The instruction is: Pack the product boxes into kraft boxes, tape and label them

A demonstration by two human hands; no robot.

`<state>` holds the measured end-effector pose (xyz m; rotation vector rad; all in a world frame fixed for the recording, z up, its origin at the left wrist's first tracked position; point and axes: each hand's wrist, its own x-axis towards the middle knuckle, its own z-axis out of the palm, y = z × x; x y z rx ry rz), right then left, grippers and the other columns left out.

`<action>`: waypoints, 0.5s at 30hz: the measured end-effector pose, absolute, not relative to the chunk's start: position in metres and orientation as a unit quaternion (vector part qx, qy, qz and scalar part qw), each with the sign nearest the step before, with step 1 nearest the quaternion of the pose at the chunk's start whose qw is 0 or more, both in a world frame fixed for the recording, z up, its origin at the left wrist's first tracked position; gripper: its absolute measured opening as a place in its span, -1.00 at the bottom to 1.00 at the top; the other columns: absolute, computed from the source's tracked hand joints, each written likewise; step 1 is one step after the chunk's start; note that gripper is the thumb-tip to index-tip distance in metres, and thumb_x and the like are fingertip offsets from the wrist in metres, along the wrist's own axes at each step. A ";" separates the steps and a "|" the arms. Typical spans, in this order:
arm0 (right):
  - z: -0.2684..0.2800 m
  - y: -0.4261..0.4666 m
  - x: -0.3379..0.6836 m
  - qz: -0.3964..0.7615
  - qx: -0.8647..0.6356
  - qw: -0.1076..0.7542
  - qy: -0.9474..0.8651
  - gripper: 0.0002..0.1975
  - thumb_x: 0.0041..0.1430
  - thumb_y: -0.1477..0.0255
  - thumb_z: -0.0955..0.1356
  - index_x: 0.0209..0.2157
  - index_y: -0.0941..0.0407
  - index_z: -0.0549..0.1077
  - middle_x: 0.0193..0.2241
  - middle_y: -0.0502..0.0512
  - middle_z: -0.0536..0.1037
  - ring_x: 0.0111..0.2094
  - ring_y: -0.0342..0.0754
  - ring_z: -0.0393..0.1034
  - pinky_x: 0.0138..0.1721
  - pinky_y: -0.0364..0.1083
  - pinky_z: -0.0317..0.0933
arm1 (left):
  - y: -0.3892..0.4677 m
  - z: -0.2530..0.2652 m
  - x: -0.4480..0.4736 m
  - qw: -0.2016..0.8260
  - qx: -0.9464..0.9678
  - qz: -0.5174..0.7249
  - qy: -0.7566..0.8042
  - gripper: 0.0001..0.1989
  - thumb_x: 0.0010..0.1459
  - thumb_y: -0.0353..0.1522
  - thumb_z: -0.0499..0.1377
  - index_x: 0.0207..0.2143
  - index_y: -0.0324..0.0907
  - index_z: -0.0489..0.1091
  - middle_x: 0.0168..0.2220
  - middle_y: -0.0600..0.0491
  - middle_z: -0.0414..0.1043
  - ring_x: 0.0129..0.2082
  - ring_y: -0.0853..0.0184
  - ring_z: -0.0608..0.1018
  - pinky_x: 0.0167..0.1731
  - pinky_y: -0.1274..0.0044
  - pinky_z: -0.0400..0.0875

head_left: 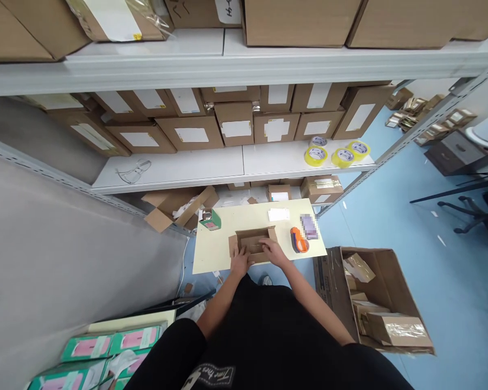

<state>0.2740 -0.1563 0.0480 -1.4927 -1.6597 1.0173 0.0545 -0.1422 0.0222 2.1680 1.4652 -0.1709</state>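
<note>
An open cardboard box [250, 234] stands near the front edge of the small cream table, its flaps spread outward. My left hand [241, 262] grips its near left corner, with the fingers over the rim and the thumb along the front wall. Over the near right corner lies my right hand [272, 252], its fingers bent round the edge and pointing into the box. No item can be made out inside. An orange tape dispenser [299, 241] lies to the right of the box, and a small green box [210, 219] stands to its left.
White labels [278, 214] lie at the table's [211, 254] back. Shelves [179, 165] beyond hold labelled boxes and yellow tape rolls [316, 155]. A large carton [390, 271] with parcels stands right; green-and-pink boxes [91, 346] sit lower left. An opened carton [162, 208] is behind left.
</note>
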 end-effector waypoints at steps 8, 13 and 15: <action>0.035 -0.159 0.295 0.305 -0.690 0.177 -0.633 -0.32 0.22 0.50 0.38 0.38 0.14 0.30 0.46 0.32 0.13 0.52 0.32 -0.21 0.44 0.29 -0.05 | -0.139 -0.001 0.041 0.319 0.761 0.100 0.556 -0.72 0.10 -0.29 0.41 -0.11 -0.11 0.63 0.46 -0.10 0.14 0.53 -0.17 -0.09 0.42 0.00 0.05; 0.014 -0.173 0.312 0.389 -0.689 0.118 -0.599 -0.02 0.14 0.41 0.47 0.50 0.04 -0.02 0.54 0.29 -0.20 0.52 0.23 -0.17 0.36 0.15 0.13 | -0.136 -0.012 0.037 0.367 0.736 0.086 0.563 -0.69 0.04 -0.26 0.44 -0.14 -0.15 0.64 0.43 -0.13 0.19 0.52 -0.22 -0.13 0.43 -0.08 -0.06; 0.011 -0.173 0.311 0.403 -0.686 0.109 -0.596 0.01 0.12 0.45 0.47 0.51 0.03 -0.04 0.54 0.30 -0.28 0.48 0.22 -0.01 0.31 0.11 0.21 | -0.133 -0.013 0.038 0.380 0.731 0.082 0.561 -0.70 0.06 -0.28 0.44 -0.14 -0.18 0.64 0.37 -0.17 0.27 0.51 -0.23 -0.07 0.43 -0.08 -0.06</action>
